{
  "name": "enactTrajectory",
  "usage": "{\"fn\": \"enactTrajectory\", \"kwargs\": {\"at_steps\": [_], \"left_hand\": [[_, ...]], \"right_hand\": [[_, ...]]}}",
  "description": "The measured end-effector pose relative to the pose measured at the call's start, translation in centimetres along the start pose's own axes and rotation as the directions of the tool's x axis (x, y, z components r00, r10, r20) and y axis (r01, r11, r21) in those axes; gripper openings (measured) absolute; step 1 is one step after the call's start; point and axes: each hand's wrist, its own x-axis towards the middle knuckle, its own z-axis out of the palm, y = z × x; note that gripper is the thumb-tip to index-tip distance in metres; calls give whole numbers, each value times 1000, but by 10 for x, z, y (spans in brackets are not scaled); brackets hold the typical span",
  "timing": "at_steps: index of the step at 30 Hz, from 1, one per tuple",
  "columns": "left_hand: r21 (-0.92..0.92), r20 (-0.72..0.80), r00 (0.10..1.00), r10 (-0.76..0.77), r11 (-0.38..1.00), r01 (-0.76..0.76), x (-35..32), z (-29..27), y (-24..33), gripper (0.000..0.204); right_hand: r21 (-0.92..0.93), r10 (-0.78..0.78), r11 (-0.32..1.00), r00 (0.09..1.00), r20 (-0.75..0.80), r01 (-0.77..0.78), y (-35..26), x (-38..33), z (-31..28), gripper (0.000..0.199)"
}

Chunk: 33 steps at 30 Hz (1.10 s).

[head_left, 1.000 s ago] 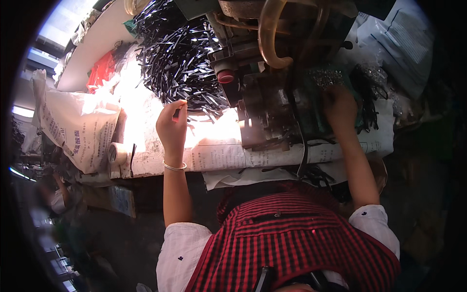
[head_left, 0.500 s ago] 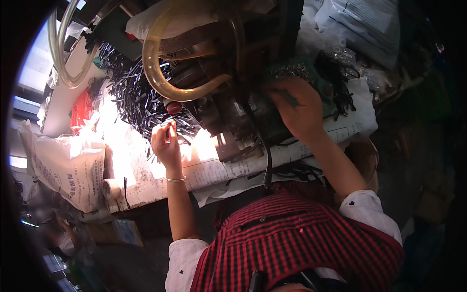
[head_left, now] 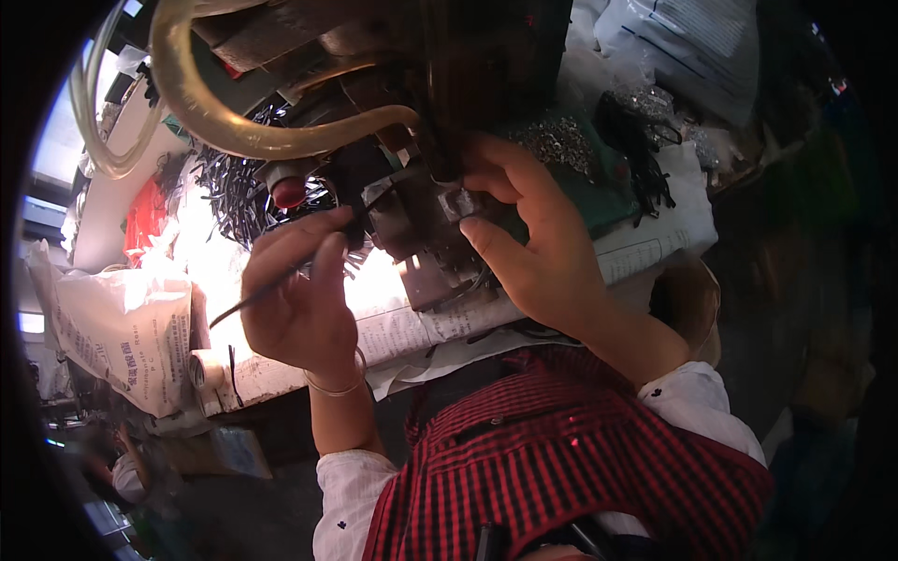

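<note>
A thin black strip (head_left: 271, 288) is pinched in my left hand (head_left: 304, 299). One end trails out past the fingers to the lower left, and the other points toward the machine (head_left: 402, 215) in front of me. My right hand (head_left: 543, 234) reaches to the machine's right side. Its thumb and forefinger are apart, around a small shiny metal block (head_left: 456, 204) under a dark vertical rod. Whether those fingertips touch the block is unclear. A red round knob (head_left: 289, 193) sits just above my left fingertips.
Black strips (head_left: 234, 192) lie heaped behind my left hand. Small metal pieces (head_left: 561, 140) fill a green tray at the far right, near more black strips (head_left: 645, 159). A clear yellowish hose (head_left: 253, 138) arches over the machine. A white sack (head_left: 131, 327) and tape roll (head_left: 208, 369) are at left.
My left hand has come up and right to the machine, and the black strip now shows plainly in it. My right hand has moved nearer and left, to the metal block. The view has shifted slightly.
</note>
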Motion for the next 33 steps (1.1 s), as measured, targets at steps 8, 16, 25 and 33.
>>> {"fn": "enactTrajectory", "kwargs": {"at_steps": [8, 16, 25, 33], "left_hand": [[224, 481, 754, 447, 769, -599, -35, 48, -10, 24], [243, 453, 756, 471, 751, -614, -38, 53, -19, 23], [196, 389, 912, 128, 956, -218, -49, 21, 1, 24], [194, 826, 426, -368, 897, 397, -139, -3, 32, 22]], "right_hand": [[-729, 77, 683, 997, 28, -32, 104, 6, -93, 33], [-645, 53, 743, 976, -211, -179, 88, -1, -136, 22], [-916, -102, 401, 992, -74, -27, 101, -13, -115, 13], [-823, -59, 563, 990, -125, -70, 99, -12, -119, 17]]}}
